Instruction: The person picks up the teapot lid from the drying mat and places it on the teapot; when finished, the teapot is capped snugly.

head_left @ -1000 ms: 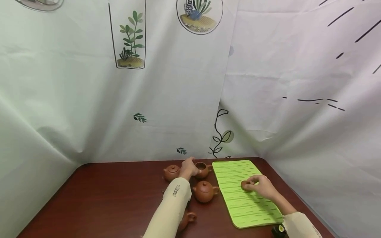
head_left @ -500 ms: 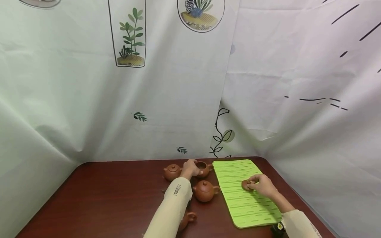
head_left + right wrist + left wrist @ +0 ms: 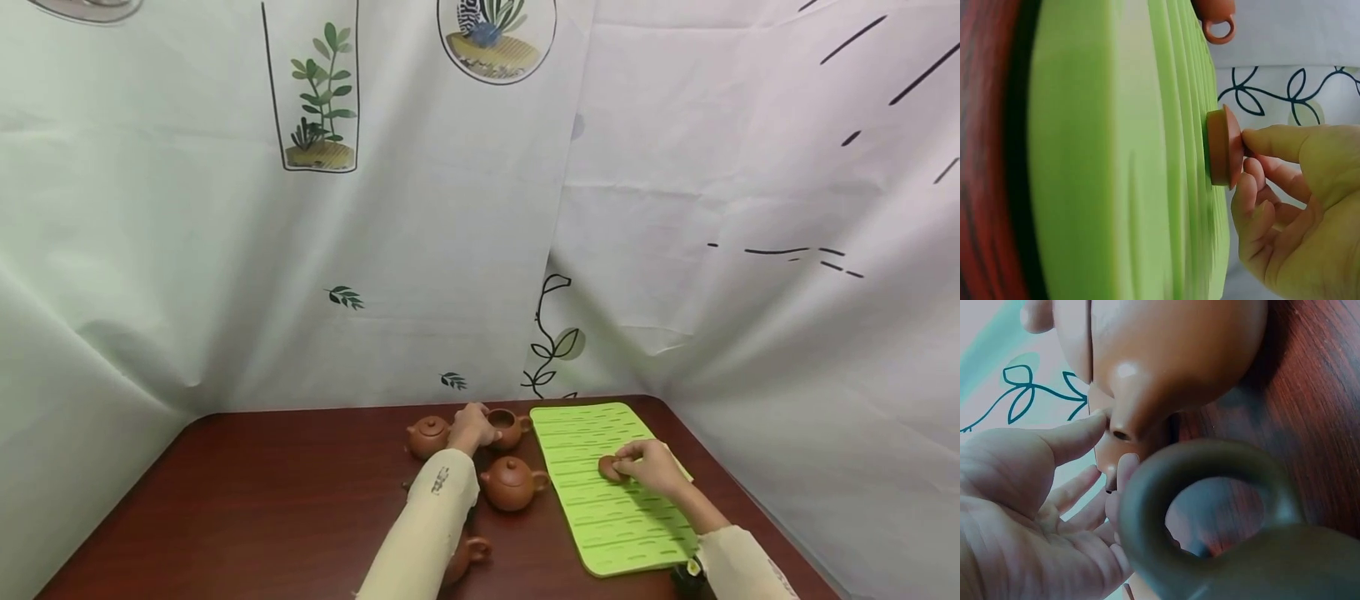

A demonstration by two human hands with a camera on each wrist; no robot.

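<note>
My right hand (image 3: pixel 654 467) pinches the knob of a brown clay teapot lid (image 3: pixel 609 469) between thumb and fingers. That lid (image 3: pixel 1225 149) is at the surface of the green ribbed mat (image 3: pixel 611 508), its underside facing the mat. At the back of the table, my left hand (image 3: pixel 474 427) holds the spout side of a lidless teapot (image 3: pixel 508 430), with its thumb against the body. The left wrist view shows that hand (image 3: pixel 1041 506) around the small spout, partly behind a nearer lidded teapot (image 3: pixel 1172 356).
One lidded teapot (image 3: pixel 427 437) stands left of my left hand, another (image 3: pixel 512 483) in front of the lidless one. A further teapot (image 3: pixel 467 557) is partly hidden by my left sleeve. A small dark object (image 3: pixel 687 577) lies by my right cuff. White cloth hangs behind the table.
The lid has turned a little in my right hand and looks flatter to the mat. My left hand stays on the lidless teapot. The head view has shifted slightly.
</note>
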